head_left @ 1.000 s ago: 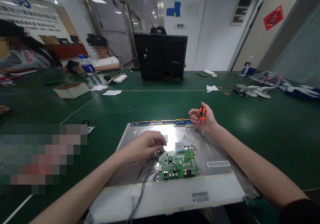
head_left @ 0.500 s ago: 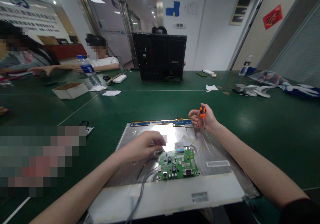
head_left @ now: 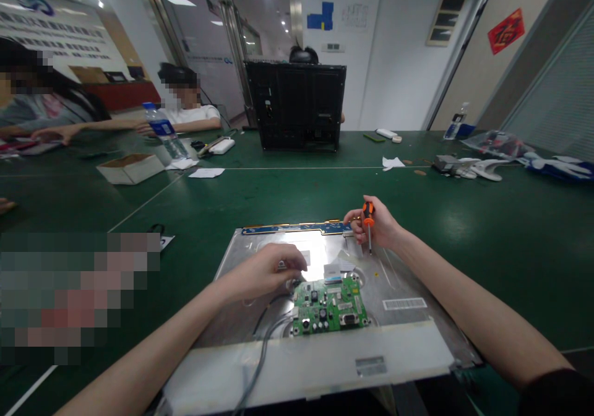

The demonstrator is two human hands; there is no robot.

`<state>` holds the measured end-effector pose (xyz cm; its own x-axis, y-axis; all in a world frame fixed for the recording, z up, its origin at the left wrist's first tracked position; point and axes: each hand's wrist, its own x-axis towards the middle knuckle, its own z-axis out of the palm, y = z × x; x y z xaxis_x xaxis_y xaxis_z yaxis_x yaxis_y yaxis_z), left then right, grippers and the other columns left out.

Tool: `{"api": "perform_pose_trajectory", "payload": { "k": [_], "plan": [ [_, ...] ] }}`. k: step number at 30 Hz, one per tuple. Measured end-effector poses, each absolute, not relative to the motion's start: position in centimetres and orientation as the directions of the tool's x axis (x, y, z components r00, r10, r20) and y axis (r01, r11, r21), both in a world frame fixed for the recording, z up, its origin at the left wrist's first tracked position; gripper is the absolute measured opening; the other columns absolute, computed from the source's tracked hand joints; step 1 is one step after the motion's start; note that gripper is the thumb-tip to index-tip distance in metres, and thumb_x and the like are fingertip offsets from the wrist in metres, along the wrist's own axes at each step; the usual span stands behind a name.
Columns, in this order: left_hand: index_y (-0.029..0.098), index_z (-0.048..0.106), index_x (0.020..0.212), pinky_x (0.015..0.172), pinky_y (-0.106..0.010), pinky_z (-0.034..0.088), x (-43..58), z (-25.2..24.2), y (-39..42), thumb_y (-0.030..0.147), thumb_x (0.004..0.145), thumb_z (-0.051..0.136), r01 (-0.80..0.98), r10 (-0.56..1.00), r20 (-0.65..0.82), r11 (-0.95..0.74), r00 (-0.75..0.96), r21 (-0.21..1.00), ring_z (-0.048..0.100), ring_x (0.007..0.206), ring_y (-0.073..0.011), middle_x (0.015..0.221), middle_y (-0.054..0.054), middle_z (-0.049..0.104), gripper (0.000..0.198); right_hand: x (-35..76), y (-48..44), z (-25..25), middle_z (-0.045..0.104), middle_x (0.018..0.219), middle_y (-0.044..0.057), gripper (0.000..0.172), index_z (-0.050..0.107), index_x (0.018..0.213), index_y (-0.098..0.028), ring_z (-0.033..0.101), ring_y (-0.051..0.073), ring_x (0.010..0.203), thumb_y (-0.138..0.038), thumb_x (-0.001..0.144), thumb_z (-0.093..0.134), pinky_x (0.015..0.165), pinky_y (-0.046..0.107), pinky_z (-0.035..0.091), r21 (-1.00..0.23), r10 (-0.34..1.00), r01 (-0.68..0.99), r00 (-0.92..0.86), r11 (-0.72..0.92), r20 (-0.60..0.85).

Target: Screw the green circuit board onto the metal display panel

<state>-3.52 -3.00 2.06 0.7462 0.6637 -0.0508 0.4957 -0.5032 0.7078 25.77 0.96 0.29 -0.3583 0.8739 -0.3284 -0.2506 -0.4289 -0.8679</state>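
Note:
A metal-backed display panel (head_left: 403,326) lies in front of me, with a green circuit board (head_left: 329,304) on its middle and a narrow blue circuit strip (head_left: 288,228) along its far edge. My right hand (head_left: 383,224) is closed on a screwdriver (head_left: 368,213) with an orange and black handle; its shaft points down over the panel, apart from the green board. At that board's far left corner is my left hand (head_left: 266,270), its fingers bent toward the thumb; what the fingertips hold, if anything, is hidden. Dark cables (head_left: 265,354) run from the board's left side toward me.
Across the green table (head_left: 223,199) stands a black monitor casing (head_left: 299,106), a person behind it. An open box (head_left: 131,168) and a water bottle (head_left: 163,130) are at the left, with two people beyond. Paper scraps (head_left: 393,163) and white-blue gloves (head_left: 557,165) lie at the right.
My right hand has shifted slightly left, and the screwdriver's tip has come lower and nearer to me. My left hand and the panel stay put.

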Motion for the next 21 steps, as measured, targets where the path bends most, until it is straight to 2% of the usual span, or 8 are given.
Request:
{"api": "perform_pose_trajectory", "payload": {
  "k": [5,9,13,17,21],
  "plan": [
    [0.018,0.071,0.088,0.077,-0.032,0.048,-3.5,2.2,-3.0,0.028,0.087,0.059,0.503,0.670,-0.055,-0.498,0.740,0.707,0.061,0.082,-0.0194,0.087,-0.006,0.071,0.016,25.6,0.7,1.0,0.048,0.043,0.002,0.072,0.070,0.070,-0.014,0.041,0.014,0.038,-0.067,0.094,0.028,0.041,0.027,0.039,-0.896,0.896,-0.240,-0.344,-0.373,-0.281],
    [0.019,0.072,0.089,0.078,-0.032,0.049,-3.4,2.8,-3.1,0.026,0.085,0.060,0.512,0.680,-0.082,-0.462,0.729,0.725,0.063,0.084,-0.0197,0.087,-0.005,0.072,0.014,24.5,-0.2,1.6,0.044,0.038,-0.001,0.074,0.070,0.065,-0.014,0.034,0.011,0.033,-0.069,0.094,0.029,0.036,0.024,0.032,-0.920,0.911,-0.242,-0.353,-0.307,-0.212],
    [0.019,0.071,0.089,0.076,-0.031,0.049,-3.5,2.8,-3.2,0.025,0.083,0.061,0.499,0.669,-0.115,-0.417,0.734,0.760,0.064,0.082,-0.0192,0.089,-0.005,0.074,0.013,22.5,-1.9,1.5,0.043,0.036,-0.003,0.067,0.067,0.060,-0.016,0.029,0.006,0.031,-0.075,0.086,0.050,0.033,0.021,0.023,-0.938,0.905,-0.246,-0.405,-0.243,-0.129],
    [0.018,0.070,0.089,0.077,-0.030,0.050,-4.0,2.2,-3.4,0.024,0.081,0.062,0.489,0.651,-0.178,-0.334,0.738,0.806,0.065,0.083,-0.0192,0.089,-0.004,0.074,0.012,21.0,-2.9,0.6,0.051,0.040,-0.002,0.063,0.065,0.059,-0.018,0.039,0.007,0.034,-0.079,0.075,0.064,0.035,0.020,0.027,-0.895,0.889,-0.331,-0.437,-0.301,-0.137],
    [0.018,0.068,0.087,0.076,-0.031,0.050,-4.6,1.8,-3.7,0.026,0.082,0.061,0.475,0.654,-0.204,-0.267,0.728,0.839,0.065,0.082,-0.0197,0.087,-0.003,0.073,0.012,20.6,-2.8,-0.4,0.063,0.054,0.000,0.053,0.066,0.067,-0.019,0.044,0.008,0.040,-0.071,0.069,0.077,0.037,0.020,0.029,-0.866,0.909,-0.410,-0.402,-0.286,-0.111]
  ]
}}
